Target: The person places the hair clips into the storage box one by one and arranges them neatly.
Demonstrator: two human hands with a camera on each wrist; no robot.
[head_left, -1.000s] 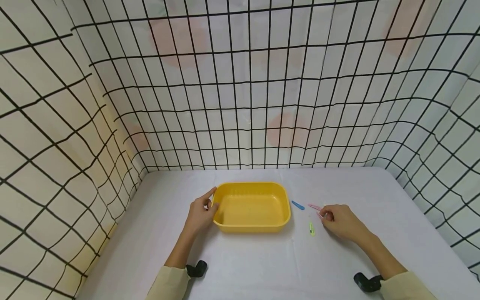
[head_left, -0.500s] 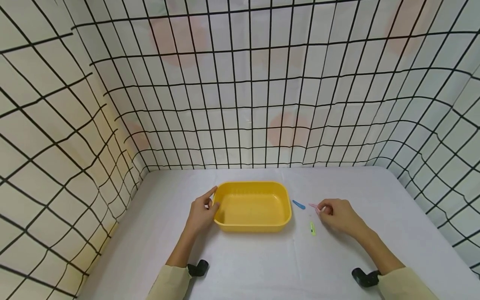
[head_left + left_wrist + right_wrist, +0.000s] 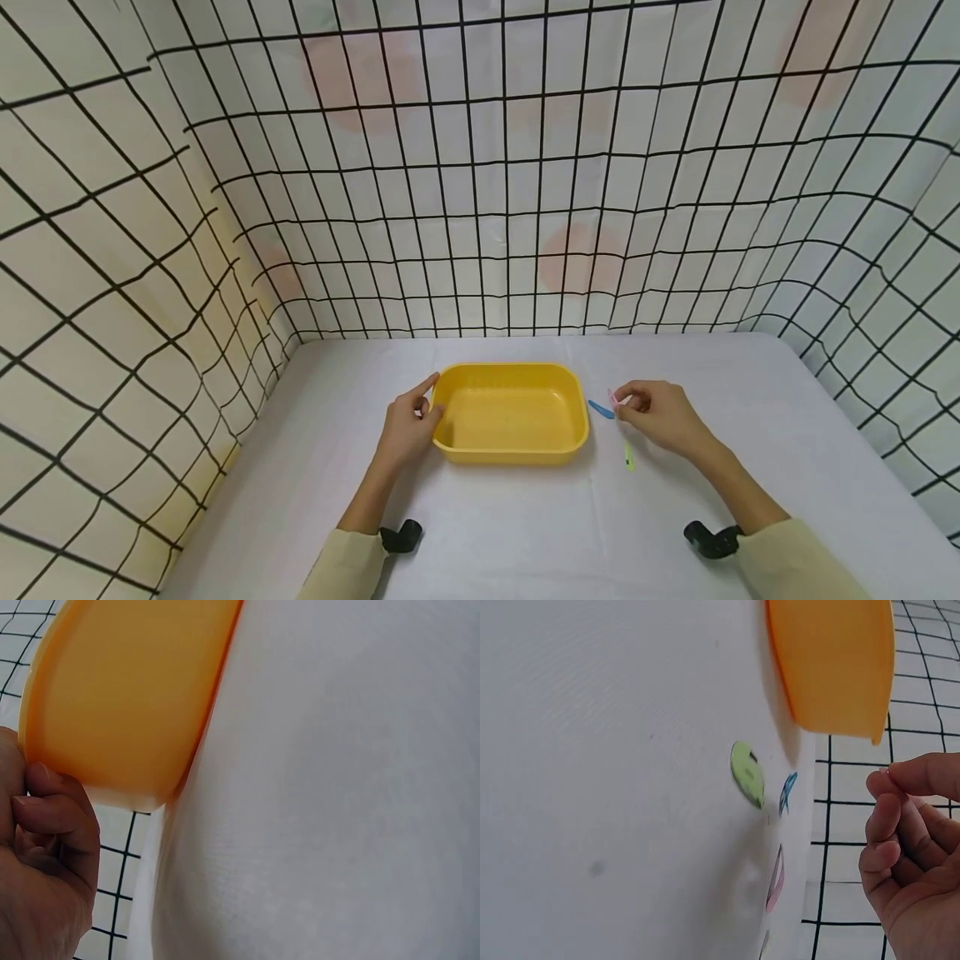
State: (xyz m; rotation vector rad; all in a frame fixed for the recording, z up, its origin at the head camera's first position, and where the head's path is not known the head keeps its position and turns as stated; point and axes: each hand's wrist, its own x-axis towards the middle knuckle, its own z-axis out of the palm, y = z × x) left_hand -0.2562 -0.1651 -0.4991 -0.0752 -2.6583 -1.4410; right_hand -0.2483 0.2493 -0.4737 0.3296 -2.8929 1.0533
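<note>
- on the white table (image 3: 525, 525) stands a yellow tray (image 3: 510, 457); the left hand (image 3: 408, 429) has its grip clamped on the left rim.
- right of the tray, the right hand (image 3: 663, 417) pinches a pink clip (image 3: 613, 399), thumb and finger together on it.
- just beside the tray lies a blue clip (image 3: 601, 410), and nearer to the person a green clip (image 3: 629, 457).
- another pink clip (image 3: 776, 881) lies on the table.
</note>
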